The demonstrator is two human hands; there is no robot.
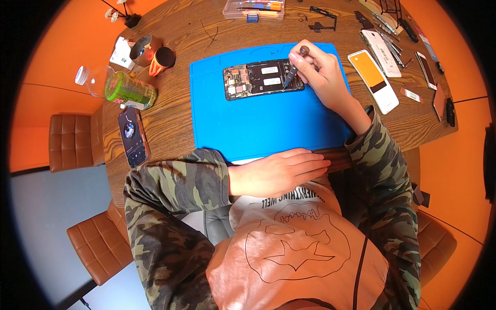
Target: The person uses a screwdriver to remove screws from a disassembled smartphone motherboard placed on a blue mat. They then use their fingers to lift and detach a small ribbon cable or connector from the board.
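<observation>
An opened smartphone lies on a blue work mat, its circuit board showing at the left and dark inner frame at the right. My right hand grips a dark precision screwdriver between thumb and fingers. The screwdriver slants down to the left, its tip at the lower right part of the phone; whether it sits in a screw is too small to tell. My left hand rests flat along the mat's near edge, fingers stretched out to the right, holding nothing.
Left of the mat are a lit phone, a green-labelled bottle and an orange-and-black cup. On the right lie a white phone with a yellow panel, a white phone shell and several tools. A clear box stands behind.
</observation>
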